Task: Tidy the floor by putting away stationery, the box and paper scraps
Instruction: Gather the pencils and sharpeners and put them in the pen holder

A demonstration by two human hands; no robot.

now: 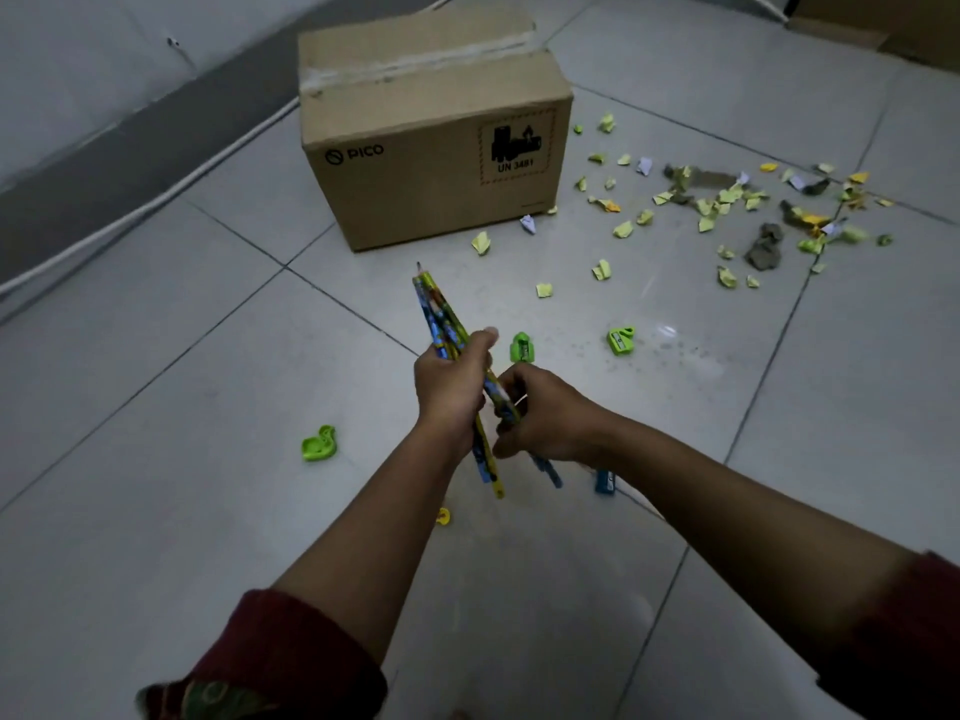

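Patterned pencils (447, 324) are gripped in a bundle by the left hand (449, 389), tips toward the cardboard box (431, 148), while the right hand (540, 415) is curled round their lower ends. Ends should probably be squared up before anything else is grabbed, since green sharpeners (621, 340) and paper scraps (727, 205) are left scattered on the tiles.

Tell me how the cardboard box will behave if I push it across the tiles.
The box stands on a broad flat base, so it likely slides rather than tips. Its top is taped shut, so nothing should spill. The tiled floor looks smooth and glossy, so it probably moves easily, unless the unseen contents are heavy.
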